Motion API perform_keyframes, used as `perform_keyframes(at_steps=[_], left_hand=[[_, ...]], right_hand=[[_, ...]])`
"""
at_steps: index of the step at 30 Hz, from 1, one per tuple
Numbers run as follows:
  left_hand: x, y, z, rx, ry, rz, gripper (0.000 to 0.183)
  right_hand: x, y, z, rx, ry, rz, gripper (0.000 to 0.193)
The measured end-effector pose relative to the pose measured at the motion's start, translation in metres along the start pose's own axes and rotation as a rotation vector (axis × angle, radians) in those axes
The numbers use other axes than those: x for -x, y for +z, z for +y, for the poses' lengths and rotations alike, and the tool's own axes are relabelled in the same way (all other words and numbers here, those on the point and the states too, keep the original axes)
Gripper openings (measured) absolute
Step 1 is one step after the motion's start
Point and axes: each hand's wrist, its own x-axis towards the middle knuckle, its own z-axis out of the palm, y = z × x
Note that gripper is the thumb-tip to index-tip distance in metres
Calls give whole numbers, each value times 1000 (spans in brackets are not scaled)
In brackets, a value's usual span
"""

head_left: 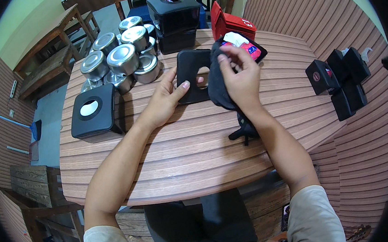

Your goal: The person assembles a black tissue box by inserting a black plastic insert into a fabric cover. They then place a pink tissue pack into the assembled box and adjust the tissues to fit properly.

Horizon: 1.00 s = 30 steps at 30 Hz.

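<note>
Two hands of mine were above the table (175,173): my left hand (164,100) gripped a black tissue-box lid (190,63), thumb on its face, while my right hand (244,77), its thumb and fingers drawn close, held a dark cloth (219,89) over the lid's right side. One black tissue box (78,125) sat by the table's left edge, steel canisters (121,59) stood piled at the far left corner, and a pink tissue packet (255,52) lay near the far right corner.
</note>
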Motion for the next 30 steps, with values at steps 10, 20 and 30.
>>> perform_keyframes(at_steps=[10, 20, 30], left_hand=[[3, 12, -8, -254, 232, 6, 59], [3, 7, -17, -274, 168, -27, 58], [5, 19, -12, -226, 215, -22, 62]], right_hand=[[19, 8, -28, 156, -502, -369, 22], [14, 7, -30, 169, -437, -282, 30], [11, 7, -28, 272, -424, -101, 40]])
